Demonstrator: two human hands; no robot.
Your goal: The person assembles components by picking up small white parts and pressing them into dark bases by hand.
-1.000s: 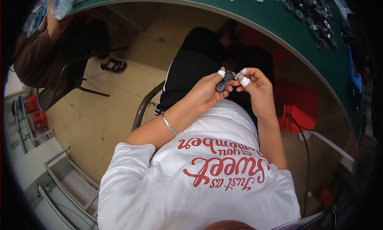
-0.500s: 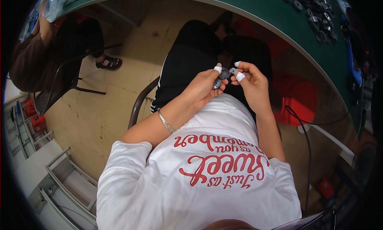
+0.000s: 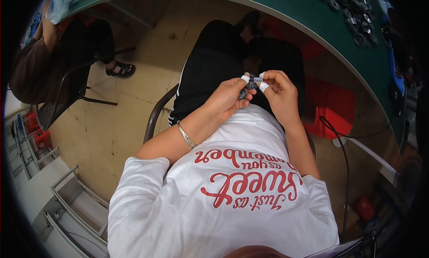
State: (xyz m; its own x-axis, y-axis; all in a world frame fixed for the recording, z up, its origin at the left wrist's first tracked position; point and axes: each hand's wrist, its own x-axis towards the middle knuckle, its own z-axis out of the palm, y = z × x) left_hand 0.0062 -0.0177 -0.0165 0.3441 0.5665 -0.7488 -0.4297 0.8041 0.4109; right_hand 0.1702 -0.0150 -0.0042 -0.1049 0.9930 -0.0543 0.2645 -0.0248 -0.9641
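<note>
Above my lap, my left hand (image 3: 232, 93) is closed around two small round dark plastic parts. One round part (image 3: 242, 94) rests against the fingers; the other (image 3: 251, 84) is pinched near the white-wrapped thumb. My right hand (image 3: 281, 91), its thumb and forefinger tips wrapped in white, pinches a small pale grey piece (image 3: 258, 79). That piece overlaps the upper round part; whether it touches or sits in it I cannot tell. A silvery bracelet (image 3: 185, 135) circles my left wrist.
A green table (image 3: 308, 16) curves ahead, with a heap of dark round parts (image 3: 357, 19) at its right. A red stool (image 3: 333, 108) and black cable (image 3: 343, 155) are at my right. Another person (image 3: 33, 74) sits at far left, near a clear plastic bag (image 3: 67, 3).
My right hand has moved slightly left, bringing the pale piece from beside the upper round part onto it. My left hand has barely moved.
</note>
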